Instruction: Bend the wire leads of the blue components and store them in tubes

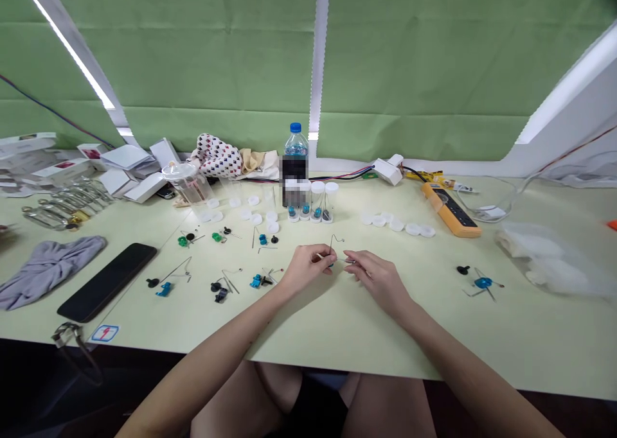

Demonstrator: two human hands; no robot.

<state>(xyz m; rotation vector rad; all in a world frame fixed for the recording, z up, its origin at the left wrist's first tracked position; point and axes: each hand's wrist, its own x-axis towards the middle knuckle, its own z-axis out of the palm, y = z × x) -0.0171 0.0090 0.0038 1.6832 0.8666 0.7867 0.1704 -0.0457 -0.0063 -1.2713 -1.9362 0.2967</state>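
Note:
Over the middle of the table, my left hand is closed in a pinch on a small blue part, mostly hidden by the fingers. A thin bent wire rises from that grip. Just to its right, my right hand has its fingertips pressed together on a thin metal rod pointing toward the blue part; whether it touches is too small to tell. Behind my hands stand several clear capped tubes with blue and dark parts inside. Small sets of blue part, black knob and bent wires lie to the left.
A black phone and grey cloth lie at left. White caps and an orange multimeter are at the back right. Another blue part with wires lies right. A bottle stands behind the tubes; plastic bags lie far right.

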